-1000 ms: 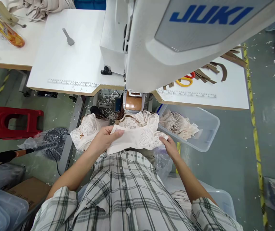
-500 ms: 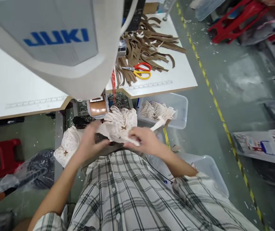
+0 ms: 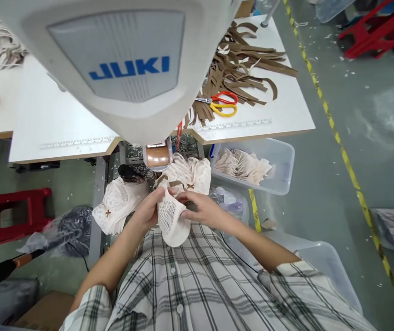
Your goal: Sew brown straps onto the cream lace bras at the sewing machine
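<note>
A cream fabric piece (image 3: 171,216) with a lacy dark-patterned panel and a rounded lower end hangs between my two hands, in front of the checked shirt. My left hand (image 3: 149,208) pinches its left edge. At the right edge, my right hand (image 3: 202,210) has closed on it with thumb and fingers. A short brown strip (image 3: 162,179) shows at the top of the piece; whether it is joined on I cannot tell. Behind lies a pile of cream lace pieces (image 3: 200,172) with a small brown bow. A similar pile (image 3: 117,202) lies left of my left hand.
A JUKI sewing machine (image 3: 131,69) overhangs the white table (image 3: 62,124). Red-and-yellow scissors (image 3: 222,103) rest by brown strips (image 3: 252,55). A clear bin (image 3: 282,170) of cream pieces stands right; a red stool (image 3: 41,207) stands left.
My hands have come together on one cream piece, now upright between them; before, they were apart, with a cream strip at the right hand. The view has shifted left.
</note>
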Tool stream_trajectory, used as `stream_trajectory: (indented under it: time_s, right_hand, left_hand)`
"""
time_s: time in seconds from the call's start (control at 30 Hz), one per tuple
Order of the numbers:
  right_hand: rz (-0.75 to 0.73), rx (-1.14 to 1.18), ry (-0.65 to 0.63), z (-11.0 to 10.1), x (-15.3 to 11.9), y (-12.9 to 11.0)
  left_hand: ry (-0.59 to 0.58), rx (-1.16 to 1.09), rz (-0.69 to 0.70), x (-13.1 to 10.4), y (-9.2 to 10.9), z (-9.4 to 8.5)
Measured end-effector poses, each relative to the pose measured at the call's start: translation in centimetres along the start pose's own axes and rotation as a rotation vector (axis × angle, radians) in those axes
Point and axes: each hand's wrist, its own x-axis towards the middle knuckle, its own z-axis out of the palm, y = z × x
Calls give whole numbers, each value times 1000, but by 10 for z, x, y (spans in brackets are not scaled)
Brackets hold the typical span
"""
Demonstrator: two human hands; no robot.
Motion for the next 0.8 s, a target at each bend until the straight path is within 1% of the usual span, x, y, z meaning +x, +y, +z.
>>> stream_trajectory:
  time_s: [0.03,0.07,0.1,0.17,0.23,0.27,0.3,0.37,0.4,0.47,0.5,0.53,0.6,0.67,0.7,0.73,0.8]
  right_hand:
    - [10,42,-26,6,0,1]
    - [-5,65,-24,10,0,1]
    - [-44,68,-26,13,1,-1]
    - [-183,47,-75,16,3,-7]
    - [-320,20,-159,15,5,-15]
    - [-361,15,-200,15,5,-19]
    - [-377,15,-226,15,5,-22]
    - [-341,5,-206,13,4,-24]
    - [-298,-9,-174,11,3,-23]
    - [-200,-78,-98,5,1,-18]
    - [-162,-135,-65,0,0,-14]
    - [-140,-199,-47,-5,0,-11]
    - [-132,-313,-41,-16,-2,-3]
    - [-124,-359,-52,-25,-3,2]
    - [-112,-352,-65,-29,-4,5]
    - [-97,-336,-79,-31,-6,7]
    - [-68,-310,-86,-36,-11,15]
  left_hand:
    - [18,-43,-11,0,1,0]
    - [35,-73,-19,0,3,1]
    - [50,-96,-17,-2,6,2]
    - [70,-119,14,-7,11,5]
    - [81,-105,62,-15,17,6]
    - [84,-80,91,-18,22,7]
    - [86,-53,127,-22,28,6]
    - [111,-18,227,-28,45,-1]
    - [136,-12,295,-31,56,-7]
    - [218,3,440,-40,85,-28]
    - [267,33,514,-46,101,-42]
    - [320,72,555,-52,118,-57]
    - [431,143,672,-64,151,-87]
    - [498,135,715,-73,178,-112]
    - [545,129,698,-77,187,-121]
    - [597,118,661,-80,194,-128]
    - [708,104,569,-82,198,-136]
